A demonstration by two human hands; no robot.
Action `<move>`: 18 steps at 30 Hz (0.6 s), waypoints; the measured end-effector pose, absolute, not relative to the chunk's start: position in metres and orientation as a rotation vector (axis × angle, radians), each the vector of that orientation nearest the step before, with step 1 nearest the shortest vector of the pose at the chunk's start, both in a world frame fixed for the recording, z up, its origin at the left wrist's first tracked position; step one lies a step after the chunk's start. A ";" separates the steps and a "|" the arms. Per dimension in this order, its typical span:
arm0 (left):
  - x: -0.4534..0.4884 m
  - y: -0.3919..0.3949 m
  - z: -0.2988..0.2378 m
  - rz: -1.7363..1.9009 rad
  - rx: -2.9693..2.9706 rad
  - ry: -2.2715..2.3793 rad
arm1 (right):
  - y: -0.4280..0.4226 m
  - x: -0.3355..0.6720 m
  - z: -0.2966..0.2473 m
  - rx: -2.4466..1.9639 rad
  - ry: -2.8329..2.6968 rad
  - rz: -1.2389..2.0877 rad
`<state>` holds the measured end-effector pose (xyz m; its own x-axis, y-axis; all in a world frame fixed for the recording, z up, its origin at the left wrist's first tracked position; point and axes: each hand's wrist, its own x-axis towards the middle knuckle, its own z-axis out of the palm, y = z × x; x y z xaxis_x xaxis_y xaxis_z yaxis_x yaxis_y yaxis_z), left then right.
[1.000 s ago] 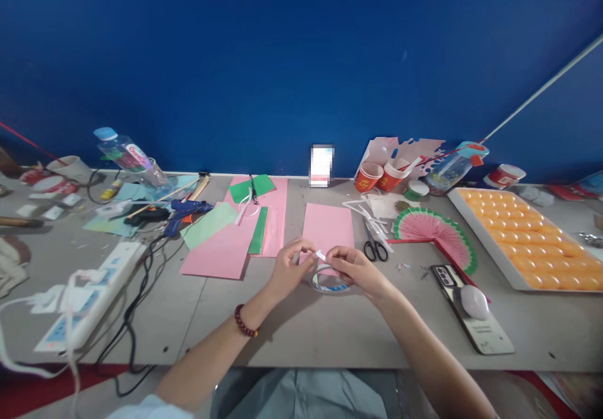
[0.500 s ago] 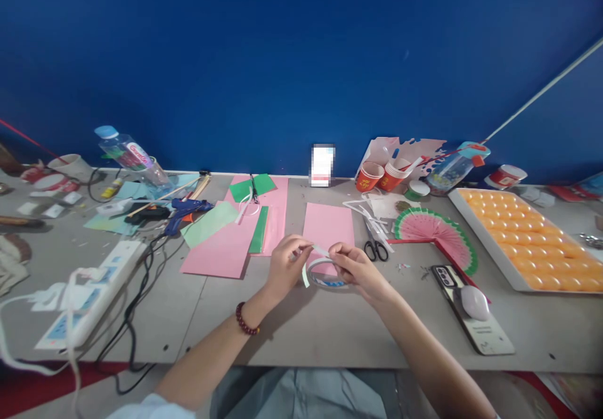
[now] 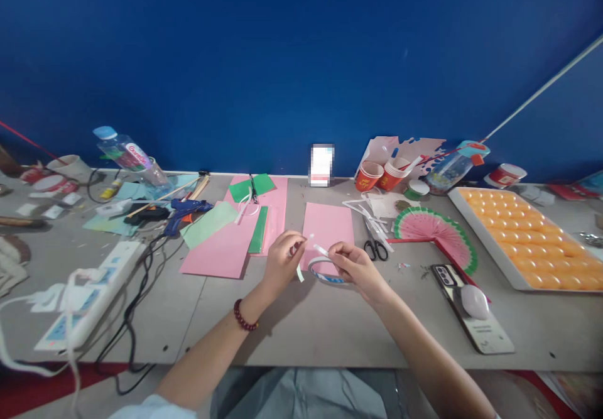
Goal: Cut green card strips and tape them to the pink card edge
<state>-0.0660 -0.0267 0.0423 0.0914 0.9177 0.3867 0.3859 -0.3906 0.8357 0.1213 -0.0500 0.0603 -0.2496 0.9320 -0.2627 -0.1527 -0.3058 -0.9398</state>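
Observation:
Both hands meet over the grey table (image 3: 292, 331) in front of a small pink sheet (image 3: 328, 225). My left hand (image 3: 281, 261) pinches a short white strip of tape (image 3: 300, 272) that hangs below its fingers. My right hand (image 3: 354, 266) grips a white tape roll (image 3: 321, 271) with blue print, and a loose tape end sticks up from it toward the left hand. A red bead bracelet (image 3: 244, 316) circles my left wrist.
Black scissors (image 3: 375, 249), a watermelon paper fan (image 3: 436, 232), a phone (image 3: 473, 306) and a tray of orange balls (image 3: 532, 237) lie to the right. Pink and green sheets (image 3: 235, 237), a blue glue gun (image 3: 188, 208), a power strip (image 3: 89, 293) and cables lie left. Red cups (image 3: 379, 177) stand behind.
The hands have drawn apart. The white strip, held between both hands a second ago, now hangs from the left hand, separate from the roll.

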 end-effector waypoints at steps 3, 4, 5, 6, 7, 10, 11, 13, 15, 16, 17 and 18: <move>-0.066 -0.021 0.044 1.274 1.579 1.313 | -0.051 0.122 0.064 -1.128 -1.065 1.672; -0.065 -0.020 0.046 1.258 1.457 1.310 | -0.051 0.123 0.066 -1.117 -1.051 1.670; -0.065 -0.019 0.049 1.234 1.343 1.294 | -0.052 0.123 0.069 -1.106 -1.032 1.669; -0.064 -0.019 0.052 1.205 1.247 1.267 | -0.052 0.123 0.072 -1.099 -1.011 1.672; -0.063 -0.020 0.057 1.178 1.186 1.234 | -0.053 0.123 0.076 -1.098 -0.996 1.682; -0.059 -0.025 0.074 1.111 1.146 1.144 | -0.058 0.122 0.088 -1.119 -1.013 1.706; -0.058 -0.027 0.080 1.104 1.147 1.126 | -0.060 0.122 0.092 -1.133 -1.034 1.701; -0.055 -0.029 0.090 1.127 1.147 1.117 | -0.065 0.121 0.099 -1.160 -1.079 1.663; -0.054 -0.028 0.098 1.169 1.146 1.126 | -0.069 0.119 0.104 -1.185 -1.117 1.609; -0.053 -0.028 0.100 1.188 1.143 1.131 | -0.071 0.119 0.106 -1.191 -1.132 1.582; -0.051 -0.027 0.102 1.207 1.132 1.139 | -0.072 0.118 0.107 -1.193 -1.144 1.554; -0.050 -0.026 0.103 1.224 1.116 1.145 | -0.072 0.117 0.108 -1.193 -1.151 1.522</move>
